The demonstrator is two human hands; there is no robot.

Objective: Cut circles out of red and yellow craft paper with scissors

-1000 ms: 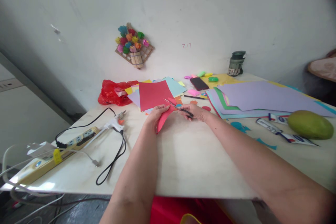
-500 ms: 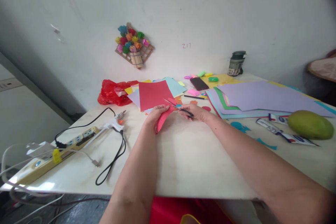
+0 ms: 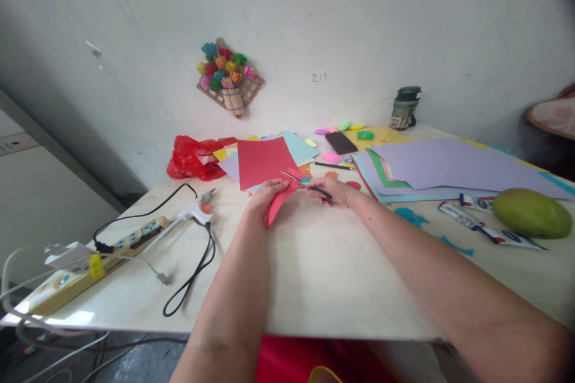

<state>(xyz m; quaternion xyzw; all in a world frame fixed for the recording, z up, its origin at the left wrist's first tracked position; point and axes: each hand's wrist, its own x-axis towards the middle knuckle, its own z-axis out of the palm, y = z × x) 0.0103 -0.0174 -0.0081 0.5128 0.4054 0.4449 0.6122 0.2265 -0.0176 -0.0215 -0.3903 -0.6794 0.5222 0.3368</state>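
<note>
Between the thumb and fingers of my left hand (image 3: 269, 191) is a piece of red paper (image 3: 279, 206), its lower part curving down toward me. My right hand (image 3: 333, 190) is closed around the black handles of a pair of scissors (image 3: 320, 192). The scissor blades point left and lie at the upper edge of the held paper. A red sheet (image 3: 265, 161) rests on other coloured sheets just behind my hands. Small orange and blue scraps and a red paper round (image 3: 353, 185) lie near the scissors.
A hot glue gun (image 3: 197, 210) and a power strip (image 3: 103, 257) with cables are on the left. A red plastic bag (image 3: 193, 158) lies behind them. Large coloured sheets (image 3: 449, 164), a green mango (image 3: 532, 213) and tubes (image 3: 507, 237) are on the right. A phone (image 3: 341, 143) lies at the back.
</note>
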